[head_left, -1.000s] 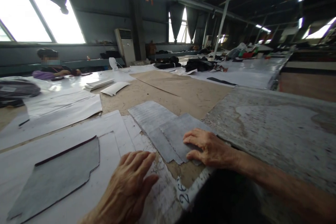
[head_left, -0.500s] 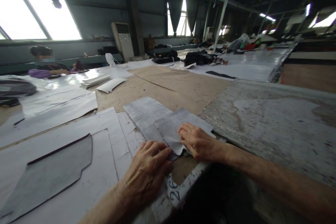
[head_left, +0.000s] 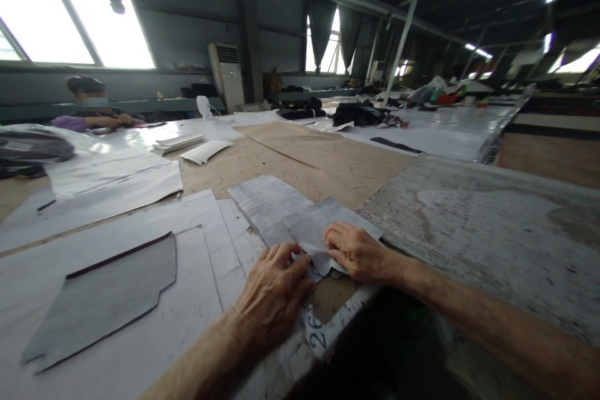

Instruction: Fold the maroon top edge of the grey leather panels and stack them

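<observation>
At the table's near edge, thin grey fabric pieces (head_left: 269,200) lie partly overlapping. My right hand (head_left: 360,252) has its fingers curled and pressed together on the right-hand grey fabric piece (head_left: 307,228), whose near edge is wavy. Beside it, my left hand (head_left: 276,284) is bent over the left near corner of that same piece, thumb and fingertips closed at its edge. Part of the fabric is hidden under both hands. Left of them, a separate cut grey piece with a dark edge (head_left: 117,290) lies flat on white paper (head_left: 199,275).
Brown paper (head_left: 300,150) covers the table beyond the fabric. To the right is a stained grey surface (head_left: 487,212). White card strips (head_left: 206,151), a plastic-wrapped dark bundle (head_left: 35,147) and black cloth (head_left: 359,114) lie farther off. A person (head_left: 91,106) sits at the far left.
The view has shifted slightly, so the table's contents sit a little farther right. Both hands stay at the grey fabric piece with little movement. The far person's hands have come together.
</observation>
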`<action>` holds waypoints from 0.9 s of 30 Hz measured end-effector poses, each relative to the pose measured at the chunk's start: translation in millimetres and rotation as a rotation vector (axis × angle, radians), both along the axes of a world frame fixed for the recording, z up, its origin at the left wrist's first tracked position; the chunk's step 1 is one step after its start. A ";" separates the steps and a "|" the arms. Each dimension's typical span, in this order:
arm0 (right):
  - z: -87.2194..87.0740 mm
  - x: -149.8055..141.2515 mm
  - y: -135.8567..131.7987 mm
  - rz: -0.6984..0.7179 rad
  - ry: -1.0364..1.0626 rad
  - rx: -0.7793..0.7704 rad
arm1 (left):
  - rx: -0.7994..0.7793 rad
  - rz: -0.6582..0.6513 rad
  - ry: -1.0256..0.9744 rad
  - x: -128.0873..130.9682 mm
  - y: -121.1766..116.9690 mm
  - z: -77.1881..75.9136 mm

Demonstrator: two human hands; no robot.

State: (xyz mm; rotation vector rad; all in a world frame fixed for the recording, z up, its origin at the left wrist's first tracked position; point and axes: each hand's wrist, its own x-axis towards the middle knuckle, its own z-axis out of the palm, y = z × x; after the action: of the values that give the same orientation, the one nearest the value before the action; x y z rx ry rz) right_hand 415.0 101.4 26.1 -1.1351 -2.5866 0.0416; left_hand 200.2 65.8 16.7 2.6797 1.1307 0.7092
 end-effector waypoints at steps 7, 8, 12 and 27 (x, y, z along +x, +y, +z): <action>15.1 -15.0 -17.9 -0.087 -0.075 0.035 | 0.038 0.190 0.060 7.3 2.1 -2.1; 16.0 -19.0 -19.0 -0.113 -0.083 0.046 | 0.034 0.200 0.061 8.1 2.2 -2.0; 14.6 -30.1 -16.4 -0.155 -0.122 0.064 | 0.019 0.223 0.058 10.1 2.1 -0.4; 37.5 8.6 44.4 -0.541 -0.105 0.312 | 0.001 0.151 0.058 12.4 -0.8 3.0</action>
State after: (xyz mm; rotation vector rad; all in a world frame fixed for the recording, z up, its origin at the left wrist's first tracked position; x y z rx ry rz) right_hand 423.5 145.9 63.7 -1.6901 -2.1735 -0.5328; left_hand 212.6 65.0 19.7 2.6531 1.3598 0.6580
